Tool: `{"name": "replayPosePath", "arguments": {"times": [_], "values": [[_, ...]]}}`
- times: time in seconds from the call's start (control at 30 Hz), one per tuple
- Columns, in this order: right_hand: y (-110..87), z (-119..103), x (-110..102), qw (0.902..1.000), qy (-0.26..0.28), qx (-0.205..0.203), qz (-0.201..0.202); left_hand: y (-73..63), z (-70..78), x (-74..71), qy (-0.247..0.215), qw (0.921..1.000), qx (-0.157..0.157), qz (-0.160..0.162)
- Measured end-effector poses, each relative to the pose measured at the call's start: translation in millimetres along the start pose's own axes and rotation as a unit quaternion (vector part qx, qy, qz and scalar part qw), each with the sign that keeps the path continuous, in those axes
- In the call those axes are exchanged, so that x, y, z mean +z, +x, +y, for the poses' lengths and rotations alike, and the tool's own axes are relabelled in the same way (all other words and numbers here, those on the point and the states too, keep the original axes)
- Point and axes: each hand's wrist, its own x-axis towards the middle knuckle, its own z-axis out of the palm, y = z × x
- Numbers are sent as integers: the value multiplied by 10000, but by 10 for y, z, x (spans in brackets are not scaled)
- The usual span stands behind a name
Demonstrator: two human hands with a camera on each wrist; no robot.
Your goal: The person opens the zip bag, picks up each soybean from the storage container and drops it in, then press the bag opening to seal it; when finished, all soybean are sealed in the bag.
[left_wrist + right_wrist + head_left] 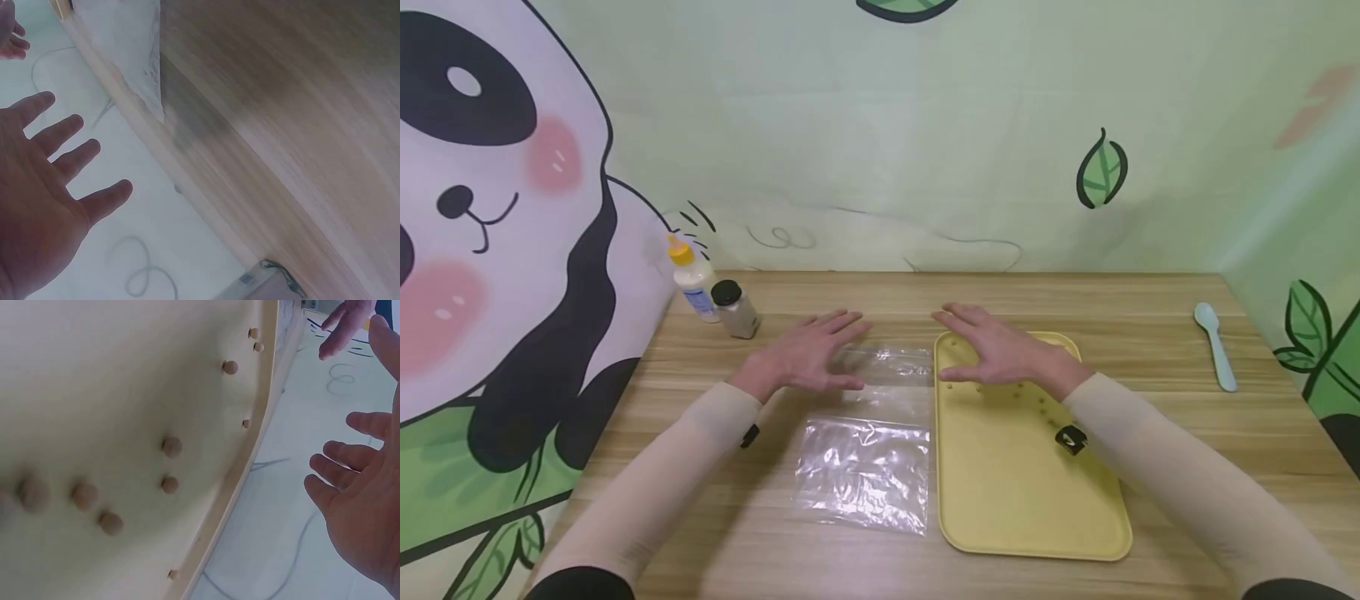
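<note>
My left hand (808,354) is held over the table with fingers spread and nothing in it, beside the upper part of a clear zip bag (865,475). The bag lies flat and shiny, left of a yellow tray (1030,500). Above the tray's far end hovers my right hand (1000,346), its fingers extended and holding nothing. Several small round tan balls (172,447) are scattered on the tray under that hand. In the left wrist view the left palm (37,194) shows bare, with the fingers apart.
At the back left stand a white glue bottle (696,283) with a yellow cap and a small jar (737,312) with a black lid. A light blue spoon (1215,346) lies at the far right of the wooden table (1157,333). A printed wall cloth (850,150) rises behind.
</note>
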Motion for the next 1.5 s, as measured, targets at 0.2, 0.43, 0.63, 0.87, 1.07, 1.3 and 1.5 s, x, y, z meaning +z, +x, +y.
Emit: {"name": "replayPosePath", "arguments": {"times": [0.2,0.43,0.63,0.87,1.07,1.3,1.5], "values": [[59,-7,52,10000,3,51,-47,-8,-59,33,-28,10000,-23,10],[131,7,126,9999,13,42,-128,-24,-135,104,-330,9993,-173,0],[198,11,172,9999,1,67,-159,-51,-191,151,-510,9983,-283,-38],[260,31,228,9998,108,116,-107,-89,-233,151,-600,9973,-410,-91],[293,43,259,9999,120,65,-32,-81,-256,170,-710,9964,-463,-95],[357,48,281,10000,59,-22,-24,-48,-288,192,-797,9956,-496,-48],[406,36,317,9998,43,-161,79,-27,-302,197,-850,9949,-525,-100]]}}
